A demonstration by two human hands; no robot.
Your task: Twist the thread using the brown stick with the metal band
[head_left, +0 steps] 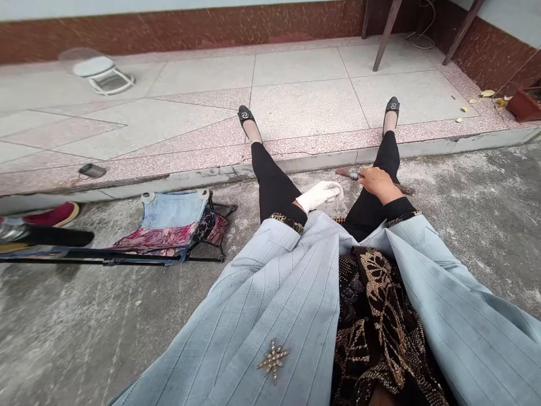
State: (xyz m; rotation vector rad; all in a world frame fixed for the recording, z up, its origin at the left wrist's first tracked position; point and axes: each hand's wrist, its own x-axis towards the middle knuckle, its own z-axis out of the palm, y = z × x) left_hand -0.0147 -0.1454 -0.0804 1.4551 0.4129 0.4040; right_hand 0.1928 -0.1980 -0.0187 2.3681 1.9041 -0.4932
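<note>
My left hand (318, 195) wears a white glove and rests near my left knee. Its fingers are curled together, and anything inside them is hidden. My bare right hand (377, 183), over my right leg, is wrapped round a brown wooden stick (404, 189). Beside my thumb, a greenish-grey winding goes round the stick, and both stick ends show past the hand. A small gap lies between the left end of the stick and the gloved fingers.
A low folding recliner (169, 220) stands at left, with a person's red shoe (53, 214) by it. The raised tiled step (304, 113) holds a white stool (99, 67), a small dark cylinder (92, 170) and wooden legs (386, 36). A plant pot (524, 105) sits far right.
</note>
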